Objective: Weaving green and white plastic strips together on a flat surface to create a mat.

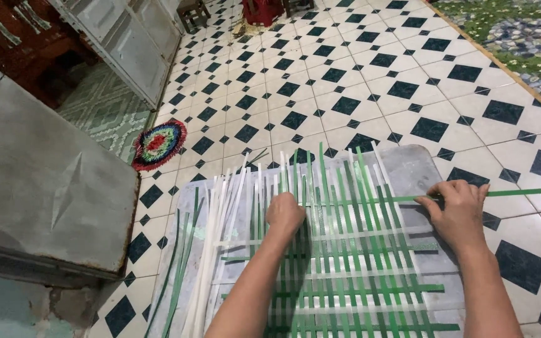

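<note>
1. At the far left, a metal box (45,181) is sitting beside a round rug (159,144).
2. Loose strips (211,250) are lying left of the mat (345,263).
3. The left hand (285,215), fingers curled, is pressing the mat's uprights down.
4. The right hand (457,209) is pinching a green strip (521,191), threading it crosswise; next it probably needs pulling through and snugging.

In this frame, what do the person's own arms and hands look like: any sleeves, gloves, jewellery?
Both forearms are bare, with no sleeves in view. The left hand and right hand wear no gloves, and no rings, watch or bracelets show. No markings can be made out.
</note>
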